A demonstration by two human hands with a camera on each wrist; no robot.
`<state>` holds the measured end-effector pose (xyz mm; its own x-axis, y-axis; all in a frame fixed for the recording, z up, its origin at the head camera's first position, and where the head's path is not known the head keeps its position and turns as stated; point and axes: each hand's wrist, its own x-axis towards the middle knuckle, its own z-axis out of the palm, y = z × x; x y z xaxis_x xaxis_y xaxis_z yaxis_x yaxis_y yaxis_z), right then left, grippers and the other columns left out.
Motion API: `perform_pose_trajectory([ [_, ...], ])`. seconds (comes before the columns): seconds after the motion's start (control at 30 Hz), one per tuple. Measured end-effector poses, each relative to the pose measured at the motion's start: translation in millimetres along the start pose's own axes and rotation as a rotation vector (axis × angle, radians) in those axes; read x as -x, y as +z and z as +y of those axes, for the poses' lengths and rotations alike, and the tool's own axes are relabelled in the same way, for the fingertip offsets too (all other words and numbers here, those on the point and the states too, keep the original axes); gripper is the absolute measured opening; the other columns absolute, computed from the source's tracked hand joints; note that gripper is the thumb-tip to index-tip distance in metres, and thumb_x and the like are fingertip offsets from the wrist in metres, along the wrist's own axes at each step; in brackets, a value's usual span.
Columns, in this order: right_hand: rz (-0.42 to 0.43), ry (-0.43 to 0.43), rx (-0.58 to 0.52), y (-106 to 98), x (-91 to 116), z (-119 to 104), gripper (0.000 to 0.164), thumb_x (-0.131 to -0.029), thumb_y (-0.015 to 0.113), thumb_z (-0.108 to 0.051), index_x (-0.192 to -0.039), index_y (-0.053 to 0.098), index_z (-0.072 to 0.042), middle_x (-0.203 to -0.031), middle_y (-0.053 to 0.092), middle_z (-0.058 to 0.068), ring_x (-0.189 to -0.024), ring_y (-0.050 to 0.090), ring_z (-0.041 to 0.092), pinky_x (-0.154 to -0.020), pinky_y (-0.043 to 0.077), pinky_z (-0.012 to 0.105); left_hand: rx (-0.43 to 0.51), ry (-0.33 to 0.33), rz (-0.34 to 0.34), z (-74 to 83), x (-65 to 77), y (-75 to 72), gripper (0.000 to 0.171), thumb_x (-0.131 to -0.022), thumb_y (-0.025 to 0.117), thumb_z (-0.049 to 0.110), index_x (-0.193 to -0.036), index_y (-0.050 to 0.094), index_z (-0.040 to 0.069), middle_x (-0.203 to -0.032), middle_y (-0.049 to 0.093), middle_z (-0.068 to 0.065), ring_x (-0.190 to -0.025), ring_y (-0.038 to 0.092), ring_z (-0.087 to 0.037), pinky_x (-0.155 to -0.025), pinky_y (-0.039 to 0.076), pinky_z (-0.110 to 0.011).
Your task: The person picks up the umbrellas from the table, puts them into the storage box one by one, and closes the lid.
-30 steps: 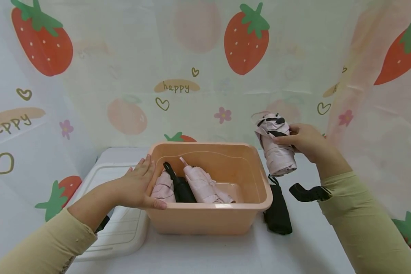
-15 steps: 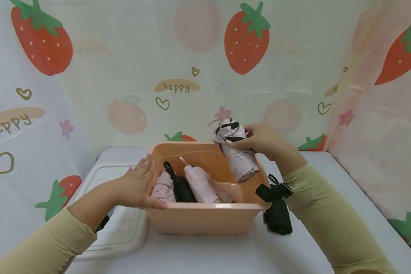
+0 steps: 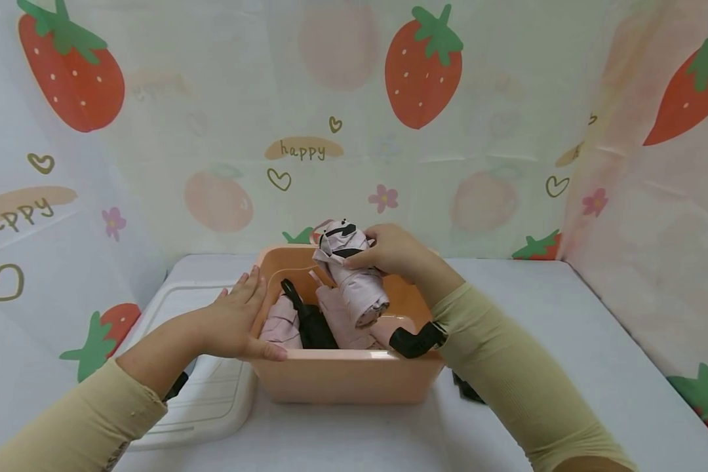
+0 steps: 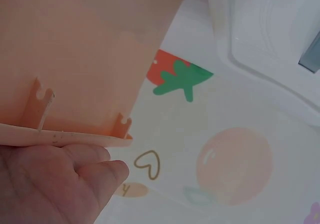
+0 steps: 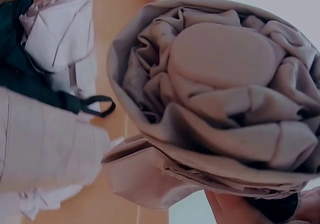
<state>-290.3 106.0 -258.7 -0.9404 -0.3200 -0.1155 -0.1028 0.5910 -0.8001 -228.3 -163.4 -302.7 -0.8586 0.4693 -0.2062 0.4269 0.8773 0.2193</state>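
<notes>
Gently lower the pink umbrella [image 3: 362, 294], pinched in right hand [image 3: 402, 252], into the peach bin [image 3: 345, 379], bracing its rim [image 3: 354, 354] with spread left hand [image 3: 233, 326].

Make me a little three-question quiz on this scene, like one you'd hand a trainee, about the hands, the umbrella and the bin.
1. Which hand grips the raised pink umbrella?
2. True or false: the left hand touches the orange bin.
3. What lies left of the bin? A. a cup; B. a white lid; C. a book.

Key
1. The right hand.
2. True.
3. B.
</notes>
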Motion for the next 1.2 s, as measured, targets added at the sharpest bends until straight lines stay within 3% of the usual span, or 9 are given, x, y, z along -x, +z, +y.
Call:
perform_pose_trajectory([
  [0.27,-0.011,0.017,-0.003,17.4,-6.0,-9.1,0.034,-0.074,0.075,-0.025,-0.099,0.061,-0.005,-0.090,0.061,0.007,-0.072,0.058,0.016,-0.059,0.051,0.025,0.002,0.009,0.006,-1.0,0.4,0.6,0.131,-0.062,0.054,0.080,-0.141,0.003,-0.011,-0.148,-0.010,-0.027,-0.135,-0.007,-0.044,-0.103,0.006,-0.062],
  [0.47,-0.065,0.035,-0.044,22.5,-9.4,-10.4,0.046,-0.079,0.072,-0.031,-0.113,0.057,-0.003,-0.100,0.059,0.010,-0.077,0.062,0.019,-0.063,0.053,0.028,0.006,0.010,0.002,-1.7,-0.7,1.1,0.132,-0.061,0.054,0.080,-0.141,0.002,-0.011,-0.148,-0.011,-0.027,-0.135,-0.008,-0.043,-0.104,0.005,-0.062],
  [0.6,-0.148,0.089,-0.092,19.7,-9.6,-7.5,0.062,-0.085,0.059,-0.047,-0.128,0.047,-0.003,-0.113,0.058,0.017,-0.086,0.065,0.024,-0.070,0.054,0.034,0.007,0.012,0.000,-1.5,-0.1,0.9,0.132,-0.062,0.054,0.080,-0.141,0.002,-0.011,-0.148,-0.012,-0.027,-0.135,-0.008,-0.043,-0.104,0.005,-0.062],
  [0.73,-0.150,0.128,-0.161,12.5,-9.7,-3.5,0.068,-0.088,0.050,-0.053,-0.135,0.039,-0.005,-0.122,0.054,0.021,-0.099,0.062,0.028,-0.077,0.052,0.039,-0.001,0.014,0.000,-1.0,0.2,1.0,0.132,-0.062,0.053,0.080,-0.141,0.002,-0.012,-0.148,-0.012,-0.028,-0.135,-0.008,-0.043,-0.104,0.005,-0.062],
  [0.9,-0.160,0.140,-0.208,7.2,-11.2,0.4,0.070,-0.089,0.049,-0.052,-0.137,0.036,-0.003,-0.122,0.054,0.023,-0.106,0.058,0.031,-0.076,0.053,0.037,-0.006,0.013,0.003,-1.1,0.4,1.0,0.132,-0.062,0.053,0.080,-0.140,0.002,-0.013,-0.147,-0.011,-0.028,-0.135,-0.008,-0.044,-0.104,0.006,-0.062],
  [1.2,-0.148,0.139,-0.215,-1.8,-8.0,3.2,0.066,-0.089,0.051,-0.051,-0.133,0.041,-0.003,-0.114,0.059,0.020,-0.102,0.061,0.029,-0.079,0.052,0.038,-0.015,0.014,0.004,-2.0,-1.3,1.7,0.134,-0.060,0.052,0.082,-0.141,0.002,-0.012,-0.148,-0.011,-0.028,-0.135,-0.008,-0.044,-0.103,0.006,-0.062],
])
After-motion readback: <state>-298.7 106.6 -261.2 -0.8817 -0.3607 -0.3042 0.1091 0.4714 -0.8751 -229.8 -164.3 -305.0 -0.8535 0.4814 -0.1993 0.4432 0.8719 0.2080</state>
